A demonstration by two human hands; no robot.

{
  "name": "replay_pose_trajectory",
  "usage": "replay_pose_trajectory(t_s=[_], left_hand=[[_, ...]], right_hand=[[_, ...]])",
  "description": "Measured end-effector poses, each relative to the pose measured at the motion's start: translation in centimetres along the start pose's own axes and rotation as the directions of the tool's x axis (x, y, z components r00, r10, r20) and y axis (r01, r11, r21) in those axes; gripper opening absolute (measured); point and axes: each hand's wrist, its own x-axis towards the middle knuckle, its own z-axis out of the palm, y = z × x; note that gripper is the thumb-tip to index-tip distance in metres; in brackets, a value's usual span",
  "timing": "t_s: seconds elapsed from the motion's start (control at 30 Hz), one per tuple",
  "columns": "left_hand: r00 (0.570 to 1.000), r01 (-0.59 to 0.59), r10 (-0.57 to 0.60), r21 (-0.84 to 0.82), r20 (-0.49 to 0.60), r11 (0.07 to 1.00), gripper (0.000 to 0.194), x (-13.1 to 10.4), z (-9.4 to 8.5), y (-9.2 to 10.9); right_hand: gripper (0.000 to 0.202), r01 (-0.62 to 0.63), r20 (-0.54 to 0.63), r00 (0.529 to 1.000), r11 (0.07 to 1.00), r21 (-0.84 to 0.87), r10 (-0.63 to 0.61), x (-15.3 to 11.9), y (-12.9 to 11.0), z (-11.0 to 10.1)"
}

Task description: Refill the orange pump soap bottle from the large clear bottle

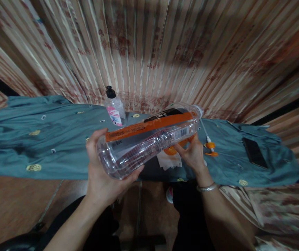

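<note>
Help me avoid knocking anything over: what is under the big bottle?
Something pale and something orange peek out below the big bottle. The rest of both, and anything directly under it, is covered.

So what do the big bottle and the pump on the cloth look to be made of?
Large bottle: clear, glossy plastic, likely thin; it shows sharp highlights, moulded ribs and see-through walls.

Pump: probably plastic too, orange and white, with smooth solid-coloured parts; its exact finish is hard to tell at this size.
</note>
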Motion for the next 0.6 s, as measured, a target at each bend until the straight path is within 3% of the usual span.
replay_pose_trajectory(t_s=[0.23,0.6], left_hand=[[0.999,-0.05,0.05,0.015,0.003,0.999,0.091,0.0,0.0,-0.2],[0.999,-0.033,0.033,0.003,-0.001,0.999,0.093,0.0,-0.2,-0.1]], right_hand=[[0.074,-0.039,-0.112,0.993,0.999,-0.03,0.036,-0.2,-0.3,0.9],[0.065,-0.078,-0.149,0.987,0.995,-0.066,0.068,-0.2,-0.4,1.4]])
